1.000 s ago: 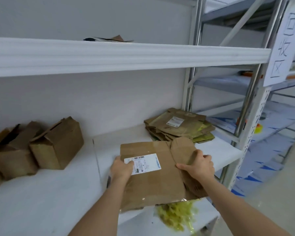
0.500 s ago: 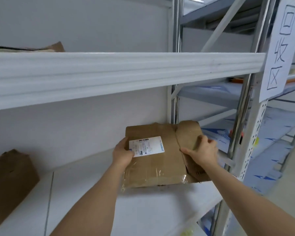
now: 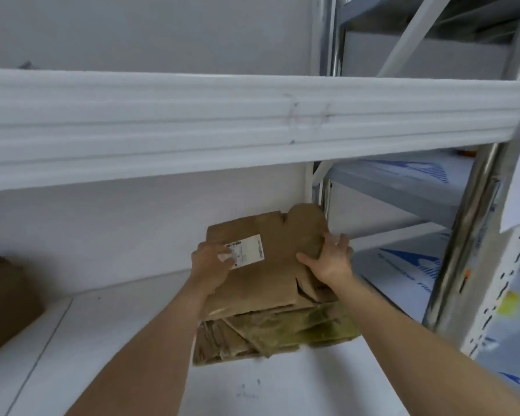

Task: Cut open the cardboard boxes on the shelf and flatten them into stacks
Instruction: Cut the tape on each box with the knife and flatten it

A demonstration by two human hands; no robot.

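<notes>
Two bare forearms reach onto a white shelf (image 3: 267, 385). The left hand (image 3: 212, 265) grips the left edge of a flattened box (image 3: 270, 274), thumb on its white label (image 3: 246, 250); the right hand (image 3: 327, 259) clasps its right edge. The box rests, far edge tilted up, on one stack (image 3: 276, 334) of flattened cardboard at the shelf's right end. It seems nearly placed. One unflattened box (image 3: 6, 304) shows at far left, apparently awaiting cutting. Behind stands a white wall.
</notes>
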